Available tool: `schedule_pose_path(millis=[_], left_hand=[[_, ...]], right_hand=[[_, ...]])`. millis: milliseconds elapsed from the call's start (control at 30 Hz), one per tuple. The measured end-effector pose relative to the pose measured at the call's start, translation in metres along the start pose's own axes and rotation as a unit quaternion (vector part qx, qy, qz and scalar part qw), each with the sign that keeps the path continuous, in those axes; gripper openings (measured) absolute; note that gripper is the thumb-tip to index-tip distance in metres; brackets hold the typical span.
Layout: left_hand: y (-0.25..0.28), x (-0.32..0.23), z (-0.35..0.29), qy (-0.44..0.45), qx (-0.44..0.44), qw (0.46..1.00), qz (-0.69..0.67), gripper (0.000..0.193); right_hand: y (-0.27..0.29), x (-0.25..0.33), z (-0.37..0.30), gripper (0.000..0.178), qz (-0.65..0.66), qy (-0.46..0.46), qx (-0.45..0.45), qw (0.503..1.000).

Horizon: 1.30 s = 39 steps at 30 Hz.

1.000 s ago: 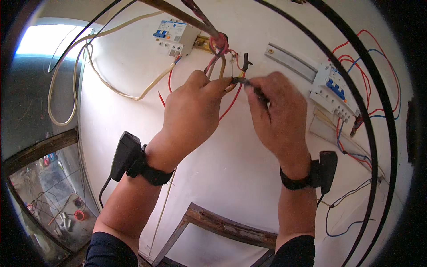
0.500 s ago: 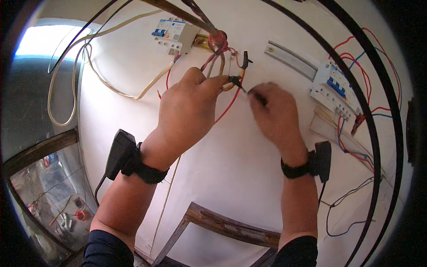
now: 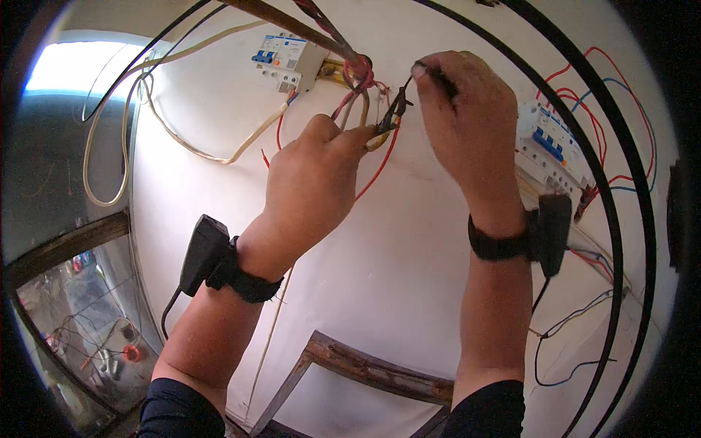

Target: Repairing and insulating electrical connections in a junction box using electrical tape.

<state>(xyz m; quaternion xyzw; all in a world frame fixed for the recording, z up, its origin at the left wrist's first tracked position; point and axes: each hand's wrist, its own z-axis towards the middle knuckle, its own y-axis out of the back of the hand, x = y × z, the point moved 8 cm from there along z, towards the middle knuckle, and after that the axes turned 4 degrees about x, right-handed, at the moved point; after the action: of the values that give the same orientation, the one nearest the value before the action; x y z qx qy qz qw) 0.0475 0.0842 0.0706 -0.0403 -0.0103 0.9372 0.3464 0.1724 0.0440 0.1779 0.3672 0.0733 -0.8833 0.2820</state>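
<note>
My left hand is closed in a pinch on a bundle of wires, part of it wrapped in black. These wires hang from a reddish taped knot at the end of a brown conduit. To its right, my right hand is closed, its thumb and finger pinching a thin strip of black electrical tape. That strip runs down to the black-wrapped wire ends. Something dark sits inside the curled right fingers, mostly hidden. A red wire loops below the bundle.
A white circuit breaker is mounted upper left, with a cream cable looping from it. Another breaker with red and blue wires is at right. Thick black cables arc down the right side. A brown wooden frame stands below.
My right hand has moved up and slightly right, from below the wire ends to above them, drawing the tape strip upward. My left hand keeps its pinch almost in place.
</note>
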Motion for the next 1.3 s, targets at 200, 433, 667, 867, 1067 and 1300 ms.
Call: schedule_pose_path(millis=[200,433,667,867,1067,1300], left_hand=[[0.005,0.005,0.0,-0.025,-0.018,0.999,0.015,0.025],[-0.004,0.005,-0.004,-0.008,-0.003,1.0,-0.002,0.025],[0.001,0.003,-0.003,-0.008,-0.014,1.0,0.003,0.021],[0.001,0.005,-0.001,0.019,0.002,1.0,-0.02,0.022],[0.004,0.007,-0.003,0.001,-0.004,1.0,-0.022,0.021],[0.003,0.009,-0.005,-0.013,0.002,1.0,-0.004,0.024]], right_hand=[[-0.008,-0.033,-0.051,0.021,-0.128,-0.124,0.114,0.977],[-0.019,0.016,-0.119,0.01,0.025,-0.201,0.29,0.935],[0.046,0.065,-0.028,0.011,0.088,0.049,0.023,0.995],[0.033,-0.008,-0.002,0.014,-0.086,-0.104,-0.023,0.991],[-0.002,-0.041,-0.047,0.013,-0.207,-0.18,0.101,0.956],[-0.012,0.001,-0.074,0.026,-0.082,-0.176,0.197,0.961]])
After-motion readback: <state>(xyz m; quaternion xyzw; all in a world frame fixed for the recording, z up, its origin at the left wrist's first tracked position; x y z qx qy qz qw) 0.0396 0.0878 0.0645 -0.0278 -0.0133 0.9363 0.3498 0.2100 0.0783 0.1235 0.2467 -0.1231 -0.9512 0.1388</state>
